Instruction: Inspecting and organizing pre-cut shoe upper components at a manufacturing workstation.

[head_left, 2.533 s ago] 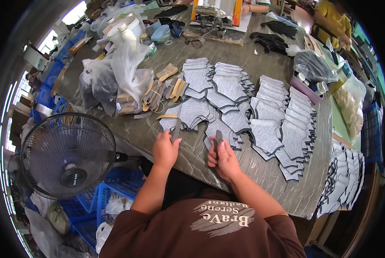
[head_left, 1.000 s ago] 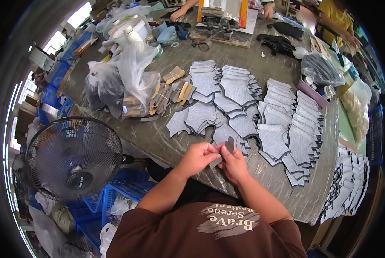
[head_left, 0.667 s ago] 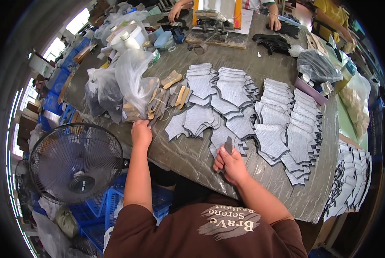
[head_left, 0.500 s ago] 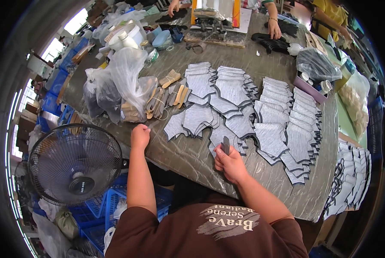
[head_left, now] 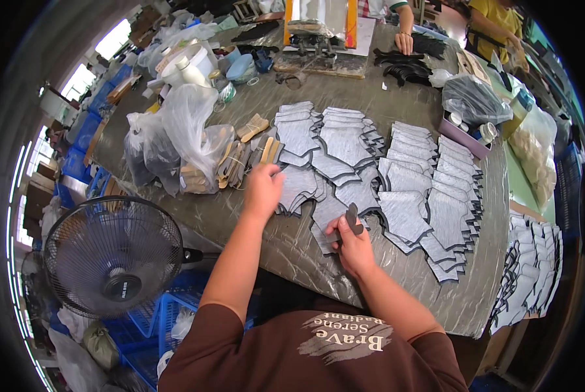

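In my right hand I grip a small dark grey cut piece, its tip poking up past the thumb. That hand is just above the near end of the light grey cut fabric pieces, which have dark edges and lie in overlapping fans. My left hand is at the left edge of these pieces, fingers curled; whatever is between them is hidden. Just beyond it lie banded bundles of tan and grey strips.
Clear plastic bags stand at the table's left, a black fan before them. Layered grey rows and a purple box sit to the right. Across the table, another person's hand touches black pieces; a framed device stands nearby.
My left hand has moved right and farther in, from bare tabletop to the grey pieces. The right hand has turned slightly and still holds the dark piece. Another person's hand at far left has gone.
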`<state>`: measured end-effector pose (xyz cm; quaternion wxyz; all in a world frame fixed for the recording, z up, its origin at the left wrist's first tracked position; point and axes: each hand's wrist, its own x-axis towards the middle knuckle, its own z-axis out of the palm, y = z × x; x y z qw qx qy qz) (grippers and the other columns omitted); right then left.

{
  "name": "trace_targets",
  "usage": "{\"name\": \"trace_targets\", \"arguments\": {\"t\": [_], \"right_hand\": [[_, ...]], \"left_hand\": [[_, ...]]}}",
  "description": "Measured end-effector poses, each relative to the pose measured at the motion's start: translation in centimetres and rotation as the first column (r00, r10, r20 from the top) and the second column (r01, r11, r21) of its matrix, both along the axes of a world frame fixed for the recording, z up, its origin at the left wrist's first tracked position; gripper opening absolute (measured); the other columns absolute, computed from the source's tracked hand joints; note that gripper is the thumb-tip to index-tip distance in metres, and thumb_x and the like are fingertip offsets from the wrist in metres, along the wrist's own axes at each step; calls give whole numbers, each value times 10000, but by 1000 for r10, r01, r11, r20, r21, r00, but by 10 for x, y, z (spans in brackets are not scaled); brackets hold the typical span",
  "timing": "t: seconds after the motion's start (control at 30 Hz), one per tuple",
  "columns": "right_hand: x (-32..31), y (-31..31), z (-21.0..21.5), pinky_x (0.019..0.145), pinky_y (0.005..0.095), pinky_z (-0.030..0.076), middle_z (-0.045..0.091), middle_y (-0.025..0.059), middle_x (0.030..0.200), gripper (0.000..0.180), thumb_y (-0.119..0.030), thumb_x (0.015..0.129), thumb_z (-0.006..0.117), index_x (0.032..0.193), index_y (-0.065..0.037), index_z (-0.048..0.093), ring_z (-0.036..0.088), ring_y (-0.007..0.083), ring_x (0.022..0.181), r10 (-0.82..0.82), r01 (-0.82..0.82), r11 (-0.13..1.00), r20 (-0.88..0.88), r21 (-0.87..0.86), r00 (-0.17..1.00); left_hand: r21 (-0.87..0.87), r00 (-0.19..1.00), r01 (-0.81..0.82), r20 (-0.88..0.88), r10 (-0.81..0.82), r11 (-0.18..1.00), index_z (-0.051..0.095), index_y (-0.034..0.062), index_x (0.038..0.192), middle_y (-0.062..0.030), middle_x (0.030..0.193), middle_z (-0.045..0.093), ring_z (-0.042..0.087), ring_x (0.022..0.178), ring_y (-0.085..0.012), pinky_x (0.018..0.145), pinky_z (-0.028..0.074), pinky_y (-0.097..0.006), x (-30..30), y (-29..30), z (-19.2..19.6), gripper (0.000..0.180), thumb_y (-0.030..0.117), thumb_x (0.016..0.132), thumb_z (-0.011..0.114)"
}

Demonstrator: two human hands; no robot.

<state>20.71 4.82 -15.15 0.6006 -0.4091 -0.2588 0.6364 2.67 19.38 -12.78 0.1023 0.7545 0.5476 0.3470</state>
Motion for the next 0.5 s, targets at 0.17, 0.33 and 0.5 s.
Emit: {"name": "trace_targets", "arguments": {"t": [0.17,0.33,0.5], "right_hand": [[-8,2,-14,643,276,432,482,45,635,200,-176,972,442,860,-15,477,544,164,652,143,-135,988,-102,82,984],[-7,2,-15,588,305,445,453,36,615,157,-151,963,462,884,-16,476,520,172,598,175,-147,980,-236,132,956],[-3,-1,2,507,268,343,339,-5,590,139,-177,965,470,932,-42,473,340,111,518,217,-229,973,-370,12,903]], "left_hand": [[-97,963,-217,-183,196,971,619,-8,950,-193,908,616,596,861,-343,764,480,-391,-16,53,-26,297,119,695,704],[-78,969,-217,-138,206,973,640,22,887,-150,856,642,616,824,-326,730,491,-408,-20,54,-41,154,115,766,619],[-272,924,-88,338,181,958,609,12,874,-100,773,633,584,620,-215,572,459,-321,-28,33,-32,110,107,819,615]]}}
